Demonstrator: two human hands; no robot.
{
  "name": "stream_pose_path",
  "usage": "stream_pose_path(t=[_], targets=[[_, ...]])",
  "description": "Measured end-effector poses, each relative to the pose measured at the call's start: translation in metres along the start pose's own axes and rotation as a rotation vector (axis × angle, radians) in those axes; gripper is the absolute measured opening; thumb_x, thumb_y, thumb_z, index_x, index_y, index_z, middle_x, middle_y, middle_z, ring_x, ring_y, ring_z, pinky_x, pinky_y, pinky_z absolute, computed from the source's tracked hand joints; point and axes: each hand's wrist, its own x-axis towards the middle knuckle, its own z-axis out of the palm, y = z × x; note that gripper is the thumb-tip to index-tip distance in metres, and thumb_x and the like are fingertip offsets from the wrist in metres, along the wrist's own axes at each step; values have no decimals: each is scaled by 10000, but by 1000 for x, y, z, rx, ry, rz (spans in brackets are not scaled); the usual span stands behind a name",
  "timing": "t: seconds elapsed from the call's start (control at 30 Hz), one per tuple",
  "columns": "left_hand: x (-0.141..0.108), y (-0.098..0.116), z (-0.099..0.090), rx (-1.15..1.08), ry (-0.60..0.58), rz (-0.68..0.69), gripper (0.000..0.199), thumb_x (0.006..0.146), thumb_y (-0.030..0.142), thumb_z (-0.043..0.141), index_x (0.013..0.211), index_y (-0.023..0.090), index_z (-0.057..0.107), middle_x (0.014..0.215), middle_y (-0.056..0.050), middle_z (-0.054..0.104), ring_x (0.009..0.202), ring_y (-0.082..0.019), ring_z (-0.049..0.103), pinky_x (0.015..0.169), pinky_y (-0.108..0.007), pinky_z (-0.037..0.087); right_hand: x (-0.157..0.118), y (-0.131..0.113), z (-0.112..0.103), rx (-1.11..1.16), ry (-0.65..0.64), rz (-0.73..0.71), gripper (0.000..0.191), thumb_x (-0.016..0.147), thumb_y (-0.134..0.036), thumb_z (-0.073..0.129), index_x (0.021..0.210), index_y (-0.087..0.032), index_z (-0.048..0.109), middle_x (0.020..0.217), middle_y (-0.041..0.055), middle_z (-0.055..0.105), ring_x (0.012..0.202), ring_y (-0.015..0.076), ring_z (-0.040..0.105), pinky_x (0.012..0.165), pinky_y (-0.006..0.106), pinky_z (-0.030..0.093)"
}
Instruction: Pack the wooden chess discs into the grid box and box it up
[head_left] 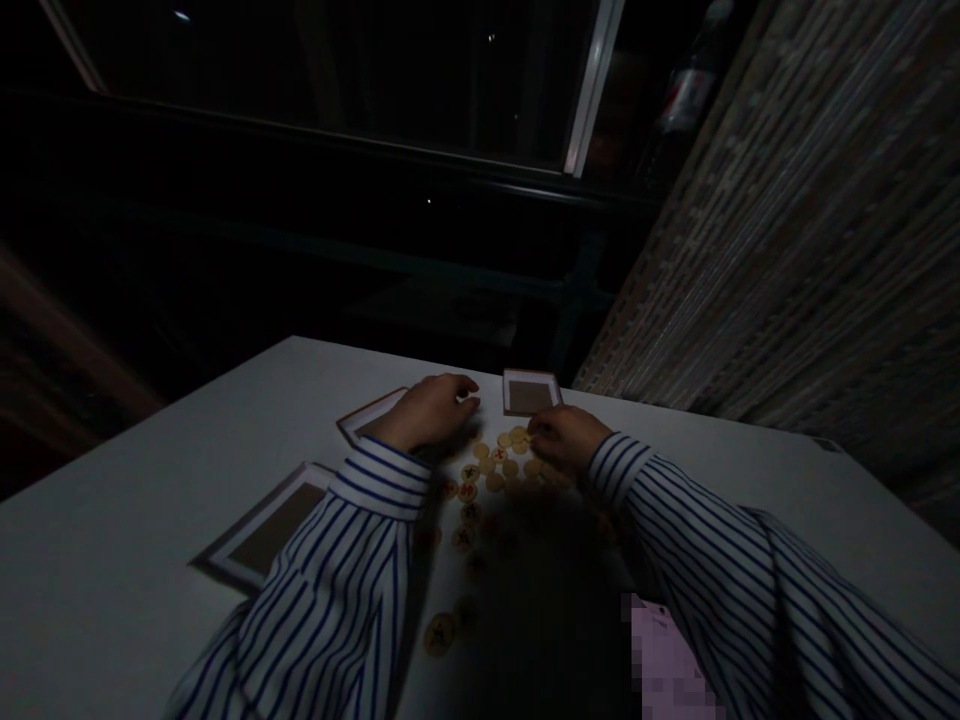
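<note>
Round wooden Chinese chess pieces lie scattered on the white table between my hands, some showing red or black characters, others blank side up. My left hand hovers at the left of the group, thumb and index finger apart, with nothing visible between them. At the right edge of the pieces, my right hand has its fingers curled in beside a few blank-faced pieces. Whatever its fingertips hold is hidden in the dimness. Shadow darkens several pieces nearer to me.
A shallow box sits at the table's far edge. Two more shallow trays lie left: one behind my left hand, a larger one by my left sleeve. A pixelated pink object lies near my right forearm. A bottle and string curtain stand beyond.
</note>
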Motion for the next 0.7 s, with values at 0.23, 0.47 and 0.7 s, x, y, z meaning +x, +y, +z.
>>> stream_pose_path(t=[0.23,0.47,0.7], targets=[[-7,-4,-3,138,-115,73,390,779,258,429,1144,178,541,1128,-86,608,987,-201,574,831,-290,425,27,-5,10,-111,-51,-126,262,718,-259,540,956,-202,634,978,60,652,934,214,567,770,284,402],[-3,-12,2,140,-116,84,391,784,251,420,1153,190,532,1144,-76,597,1024,-204,552,865,-298,408,30,-7,11,-153,-120,-93,248,709,-263,534,926,-205,639,938,66,653,873,210,581,696,275,401],[0,-14,5,132,-98,57,384,792,338,433,1126,194,555,1062,-83,635,955,-220,585,825,-309,426,35,-6,15,-166,-120,-105,240,706,-273,530,918,-213,625,921,62,654,865,217,583,682,274,387]])
